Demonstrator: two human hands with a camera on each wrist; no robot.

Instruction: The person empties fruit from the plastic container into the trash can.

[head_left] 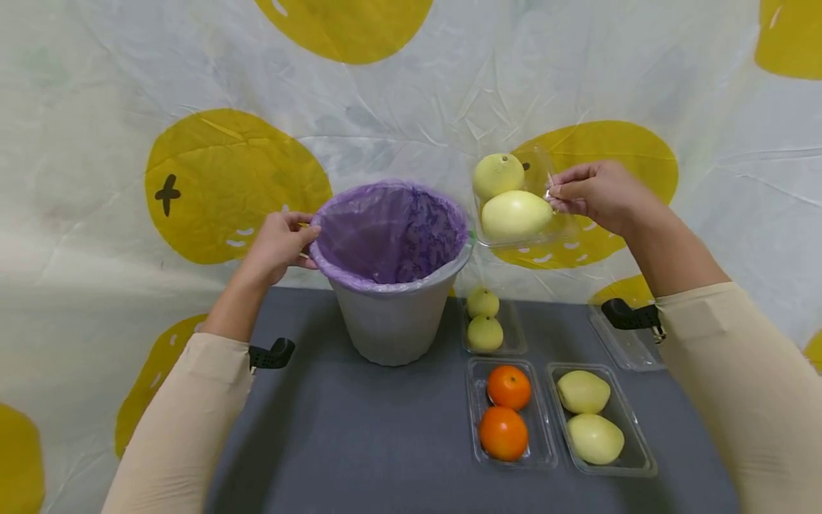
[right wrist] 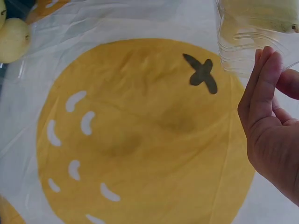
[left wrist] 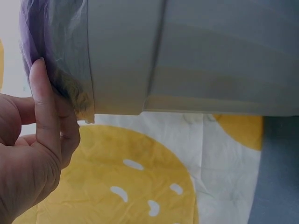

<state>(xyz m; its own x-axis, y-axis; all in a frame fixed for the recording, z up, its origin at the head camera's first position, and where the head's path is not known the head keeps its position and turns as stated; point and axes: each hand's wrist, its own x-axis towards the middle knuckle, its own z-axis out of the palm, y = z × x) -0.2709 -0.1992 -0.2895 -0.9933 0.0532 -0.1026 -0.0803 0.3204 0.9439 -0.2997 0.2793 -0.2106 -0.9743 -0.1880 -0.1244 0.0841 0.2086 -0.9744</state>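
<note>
The left arm reaches up from the lower left of the head view, its hand [head_left: 282, 244] at centre-left with thumb and fingers clamped on the liner-covered rim of a waste bin [head_left: 394, 325]. The right arm rises from the lower right; its hand [head_left: 597, 193], bent inward at the wrist, pinches the edge of a clear plastic container [head_left: 552, 232] holding two pale yellow-green fruits [head_left: 516, 214], right of upper centre. Dark blue markings on the purple bin liner [head_left: 353, 228] are too unclear to read.

A clear tray [head_left: 528, 242] holding two pale-yellow fruits [head_left: 516, 215] hangs beside an upright, purple-lined whitish bin [head_left: 394, 325].
</note>
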